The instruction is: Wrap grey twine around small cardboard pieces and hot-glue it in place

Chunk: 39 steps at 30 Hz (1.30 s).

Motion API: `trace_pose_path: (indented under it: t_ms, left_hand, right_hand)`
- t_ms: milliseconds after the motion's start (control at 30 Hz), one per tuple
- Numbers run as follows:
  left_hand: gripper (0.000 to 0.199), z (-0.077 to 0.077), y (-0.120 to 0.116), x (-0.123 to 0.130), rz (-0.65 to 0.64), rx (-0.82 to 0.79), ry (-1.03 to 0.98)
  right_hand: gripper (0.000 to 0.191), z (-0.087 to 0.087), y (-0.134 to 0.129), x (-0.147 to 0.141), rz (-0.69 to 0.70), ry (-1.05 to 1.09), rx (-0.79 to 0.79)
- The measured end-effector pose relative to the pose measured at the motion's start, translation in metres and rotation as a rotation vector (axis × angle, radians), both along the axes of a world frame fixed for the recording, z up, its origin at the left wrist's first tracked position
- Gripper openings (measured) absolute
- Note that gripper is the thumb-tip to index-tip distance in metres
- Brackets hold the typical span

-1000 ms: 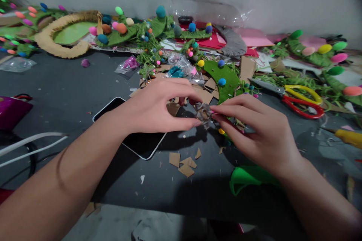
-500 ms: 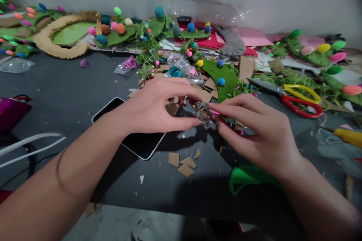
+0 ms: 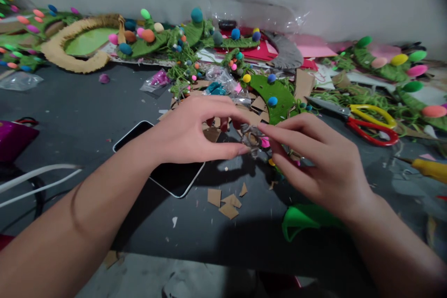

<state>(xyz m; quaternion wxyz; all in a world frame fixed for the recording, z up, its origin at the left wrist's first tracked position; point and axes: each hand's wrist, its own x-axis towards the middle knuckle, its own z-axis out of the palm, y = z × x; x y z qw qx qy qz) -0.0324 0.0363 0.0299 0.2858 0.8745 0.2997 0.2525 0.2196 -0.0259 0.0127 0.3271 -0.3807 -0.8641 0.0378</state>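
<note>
My left hand [image 3: 195,132] reaches over the phone, with thumb and fingers closed on a small grey yarn-wrapped piece [image 3: 251,138]. This piece looks like a small ring with a brownish middle and coiled strands. My right hand [image 3: 321,163] comes in from the right. Its index fingertip touches the piece's upper right edge, while the thumb stays lower and a little apart. Behind the fingers, a pink bit [image 3: 265,142] and other small coloured things are partly hidden. The dark phone [image 3: 178,180] with a white edge lies under my left wrist.
Cardboard scraps [image 3: 228,205] lie in front of my hands. Scissors [image 3: 372,123] with red and yellow handles and a yellow-handled pointed tool [image 3: 428,167] are at right. A green object [image 3: 307,221] sits under my right forearm. Green wreath pieces [image 3: 275,98] with coloured balls line the back.
My right thumb has moved slightly right, away from the grey piece, showing more of the pink bit. My left hand keeps its hold with hardly any movement.
</note>
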Motion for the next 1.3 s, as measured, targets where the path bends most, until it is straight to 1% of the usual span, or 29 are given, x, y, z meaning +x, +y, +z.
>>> trace_pose_path:
  t_ms: [167, 267, 433, 567, 767, 833, 933, 1033, 1167, 1300]
  left_hand:
    - [0.026, -0.0008, -0.0007, 0.0005, 0.015, 0.01, -0.043]
    - [0.025, -0.0003, -0.0015, 0.0014, 0.03, 0.022, -0.045]
    - [0.024, -0.0005, -0.0024, 0.0021, 0.044, 0.072, -0.07]
    - [0.025, -0.0013, -0.0045, 0.0039, 0.051, 0.119, -0.074]
    - [0.023, -0.0018, -0.0056, 0.0051, 0.079, 0.175, -0.037]
    - [0.022, -0.0017, -0.0053, 0.0054, 0.083, 0.177, -0.021]
    - [0.023, -0.0012, -0.0051, 0.0062, 0.076, 0.171, -0.009]
    - [0.024, -0.0005, -0.0054, 0.0067, 0.064, 0.142, -0.018]
    - [0.025, 0.0002, -0.0049, 0.006, 0.054, 0.101, -0.01]
    - [0.025, -0.0007, -0.0031, 0.004, 0.059, 0.097, -0.002]
  right_hand:
    - [0.041, -0.0015, 0.001, 0.0, 0.03, -0.068, 0.021]
    - [0.041, -0.0016, 0.0007, -0.0004, 0.006, -0.054, 0.016]
    - [0.028, -0.0001, 0.0004, -0.0012, -0.052, 0.022, 0.021]
    - [0.02, -0.0005, 0.0004, -0.0008, -0.048, 0.032, 0.011]
    - [0.028, -0.0016, 0.0008, -0.0008, -0.041, 0.014, 0.051]
    - [0.03, -0.0017, 0.0007, -0.001, -0.057, 0.029, 0.027]
    - [0.023, -0.0011, 0.0004, -0.0009, -0.077, 0.068, -0.029]
    - [0.018, 0.0007, 0.0005, 0.0003, -0.047, 0.07, -0.027]
    - [0.024, 0.0027, 0.0017, 0.0041, 0.002, 0.054, -0.024]
    - [0.031, 0.0026, 0.003, 0.0057, 0.033, 0.04, -0.048]
